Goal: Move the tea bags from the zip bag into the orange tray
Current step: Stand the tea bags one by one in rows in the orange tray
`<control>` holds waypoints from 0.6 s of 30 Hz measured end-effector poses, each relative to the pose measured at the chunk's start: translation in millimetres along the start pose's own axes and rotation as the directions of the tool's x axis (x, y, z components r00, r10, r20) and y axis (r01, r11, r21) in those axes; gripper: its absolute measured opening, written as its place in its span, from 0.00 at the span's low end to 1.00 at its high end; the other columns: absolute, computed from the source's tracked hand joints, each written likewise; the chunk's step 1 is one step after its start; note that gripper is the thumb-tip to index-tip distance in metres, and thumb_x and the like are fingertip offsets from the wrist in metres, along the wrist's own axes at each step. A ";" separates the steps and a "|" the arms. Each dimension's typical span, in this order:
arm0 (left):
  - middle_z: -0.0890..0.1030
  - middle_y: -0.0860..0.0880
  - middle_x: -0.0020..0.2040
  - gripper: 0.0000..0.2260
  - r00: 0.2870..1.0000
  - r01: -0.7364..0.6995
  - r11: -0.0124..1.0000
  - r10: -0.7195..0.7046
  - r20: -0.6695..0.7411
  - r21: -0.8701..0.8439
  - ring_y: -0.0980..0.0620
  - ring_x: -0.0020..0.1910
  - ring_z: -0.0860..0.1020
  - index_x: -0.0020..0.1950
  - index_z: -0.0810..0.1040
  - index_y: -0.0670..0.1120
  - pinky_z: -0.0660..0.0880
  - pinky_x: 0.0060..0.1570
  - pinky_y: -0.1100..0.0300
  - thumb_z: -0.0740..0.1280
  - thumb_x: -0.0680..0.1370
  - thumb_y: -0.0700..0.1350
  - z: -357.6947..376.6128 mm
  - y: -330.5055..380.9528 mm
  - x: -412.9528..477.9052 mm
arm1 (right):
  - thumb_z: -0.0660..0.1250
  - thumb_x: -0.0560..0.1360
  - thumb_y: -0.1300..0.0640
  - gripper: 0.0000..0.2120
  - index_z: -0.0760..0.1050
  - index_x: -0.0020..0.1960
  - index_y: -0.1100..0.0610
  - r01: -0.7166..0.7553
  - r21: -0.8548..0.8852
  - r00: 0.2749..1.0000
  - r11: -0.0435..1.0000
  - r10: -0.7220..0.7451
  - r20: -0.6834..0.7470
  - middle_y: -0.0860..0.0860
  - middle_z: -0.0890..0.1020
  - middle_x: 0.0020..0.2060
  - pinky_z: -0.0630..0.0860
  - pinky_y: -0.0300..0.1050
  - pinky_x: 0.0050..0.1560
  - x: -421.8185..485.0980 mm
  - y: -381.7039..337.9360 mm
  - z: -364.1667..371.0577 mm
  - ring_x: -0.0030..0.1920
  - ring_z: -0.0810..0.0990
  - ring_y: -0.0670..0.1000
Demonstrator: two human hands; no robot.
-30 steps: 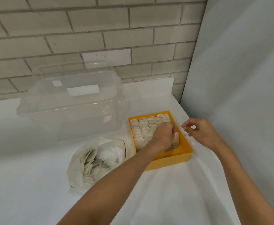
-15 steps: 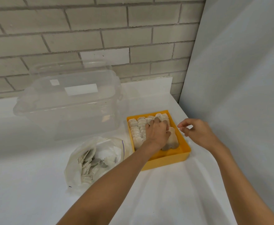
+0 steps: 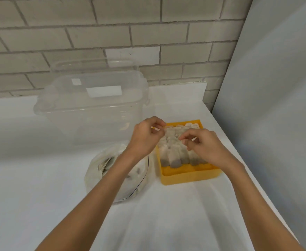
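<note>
We hold our left hand (image 3: 146,139) and right hand (image 3: 205,146) over the orange tray (image 3: 188,175) of tea bags (image 3: 175,156), fingers curled; whether they pinch anything, we cannot tell

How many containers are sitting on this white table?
3: a large clear plastic box at the back left, a clear zip bag in front of it, and an orange plastic tray to the bag's right. None seems hidden.

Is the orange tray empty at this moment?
No, rows of tea bags fill most of the orange tray, and only a strip at its near end is bare.
</note>
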State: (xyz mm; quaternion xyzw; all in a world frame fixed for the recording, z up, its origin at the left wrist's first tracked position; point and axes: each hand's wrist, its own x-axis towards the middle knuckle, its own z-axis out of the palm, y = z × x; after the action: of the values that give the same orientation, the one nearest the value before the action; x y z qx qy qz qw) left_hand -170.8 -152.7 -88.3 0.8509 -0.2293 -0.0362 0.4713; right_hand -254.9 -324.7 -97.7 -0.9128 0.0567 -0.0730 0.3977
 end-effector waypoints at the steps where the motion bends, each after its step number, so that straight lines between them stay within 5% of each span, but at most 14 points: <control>1: 0.81 0.52 0.46 0.06 0.999 0.023 1.000 -0.024 -0.025 -0.011 0.61 0.37 0.76 0.51 0.81 0.47 0.69 0.37 0.77 0.68 0.76 0.40 -9.2 -5.6 -7.3 | 0.67 0.76 0.61 0.07 0.81 0.46 0.51 0.019 0.024 1.000 1.000 -0.020 0.023 0.38 0.79 0.39 0.69 0.25 0.43 2.2 -9.1 9.0 0.37 0.77 0.35; 8: 0.82 0.56 0.43 0.07 0.973 0.180 0.981 -0.167 -0.161 0.070 0.62 0.37 0.78 0.45 0.81 0.51 0.71 0.35 0.74 0.69 0.75 0.39 -53.7 -64.1 -58.3 | 0.66 0.76 0.61 0.07 0.82 0.49 0.55 0.149 0.111 0.957 0.983 -0.171 0.233 0.45 0.82 0.41 0.71 0.26 0.42 13.0 -62.9 85.9 0.37 0.76 0.35; 10: 0.82 0.55 0.41 0.10 0.968 0.224 0.969 -0.208 -0.142 0.106 0.61 0.36 0.79 0.42 0.80 0.53 0.71 0.35 0.74 0.68 0.75 0.37 -58.2 -78.0 -69.8 | 0.65 0.75 0.62 0.08 0.82 0.50 0.55 0.164 0.088 0.936 0.982 -0.183 0.301 0.51 0.84 0.43 0.76 0.36 0.45 13.3 -70.9 109.3 0.40 0.79 0.43; 18: 0.80 0.55 0.42 0.14 0.944 0.319 0.927 -0.330 0.026 0.195 0.60 0.40 0.77 0.47 0.80 0.46 0.73 0.39 0.74 0.65 0.71 0.29 -64.6 -104.9 -99.7 | 0.68 0.72 0.60 0.22 0.71 0.66 0.55 0.159 -0.206 0.795 0.966 -0.002 0.606 0.55 0.73 0.53 0.71 0.43 0.52 9.8 -59.6 157.5 0.57 0.74 0.55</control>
State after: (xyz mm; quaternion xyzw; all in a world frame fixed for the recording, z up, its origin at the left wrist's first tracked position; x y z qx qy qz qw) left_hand -204.5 -12.4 -153.9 0.9164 -0.1015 -0.1166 0.3693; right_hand -214.5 -172.9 -159.0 -0.9323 -0.1030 0.2108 0.2752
